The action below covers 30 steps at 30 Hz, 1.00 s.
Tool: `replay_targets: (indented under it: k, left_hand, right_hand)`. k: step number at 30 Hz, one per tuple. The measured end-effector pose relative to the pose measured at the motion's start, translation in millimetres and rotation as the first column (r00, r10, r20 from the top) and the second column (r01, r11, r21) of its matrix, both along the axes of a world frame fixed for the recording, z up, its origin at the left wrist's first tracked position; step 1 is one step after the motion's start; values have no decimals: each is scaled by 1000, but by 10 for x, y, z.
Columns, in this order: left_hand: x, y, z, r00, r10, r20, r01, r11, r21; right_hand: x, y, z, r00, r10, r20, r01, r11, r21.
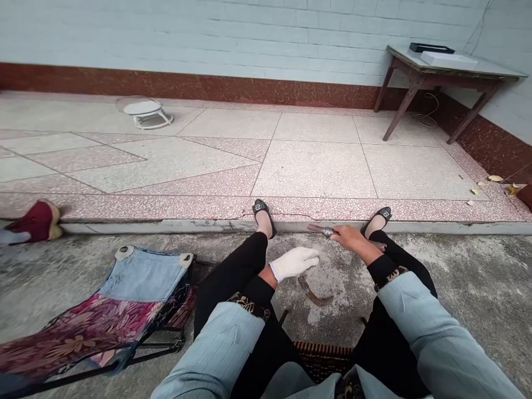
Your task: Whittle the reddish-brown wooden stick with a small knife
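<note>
The bare right hand (351, 238) wraps a slim metal-collared brown handle (322, 230) pointing left, while the white-gloved left hand (294, 264), fingers pressed together, rests above a rusty curved blade (311, 293).

White knit glove (294, 264) on the left hand (291, 265); silver-banded reddish-brown handle (320, 229) in the right hand (349, 238); pale blue pinstriped sleeves (208, 349) over black trousers (245, 277). At 8 o'clock, a maroon floral seat (78, 332) beside a denim-blue panel (143, 274); at 9 o'clock, a red shoe (37, 221). Pink-speckled terrazzo (187, 183) meets rust-brown skirting (187, 83) under a pale blue brick wall (166, 33).
</note>
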State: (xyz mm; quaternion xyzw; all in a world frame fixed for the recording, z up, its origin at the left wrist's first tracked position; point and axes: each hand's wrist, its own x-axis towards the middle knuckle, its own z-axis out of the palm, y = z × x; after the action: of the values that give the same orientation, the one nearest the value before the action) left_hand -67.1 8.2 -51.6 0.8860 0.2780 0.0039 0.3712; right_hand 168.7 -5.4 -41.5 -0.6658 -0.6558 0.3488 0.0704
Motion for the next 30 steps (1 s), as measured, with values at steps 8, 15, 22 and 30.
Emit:
replay_targets:
  k: [8,15,22,30]
  left_hand:
    - [-104,109,46,994,91,59,-86,992,-89]
    - [55,20,70,993,102,60,-91,983,-157]
    - [72,2,80,997,71,-26,-73,995,-72]
    - [51,-16,0,999,-29,35,34,986,-161]
  right_hand:
    - [41,-183,208,663,379,-645,-662,699,-270]
    - [184,-45,199,644,-168,-746,75,985,-157]
    - [183,37,137,918,-73,-389,47,996,-75]
    - [-60,-74,94,959,215,186,-179,964,-195]
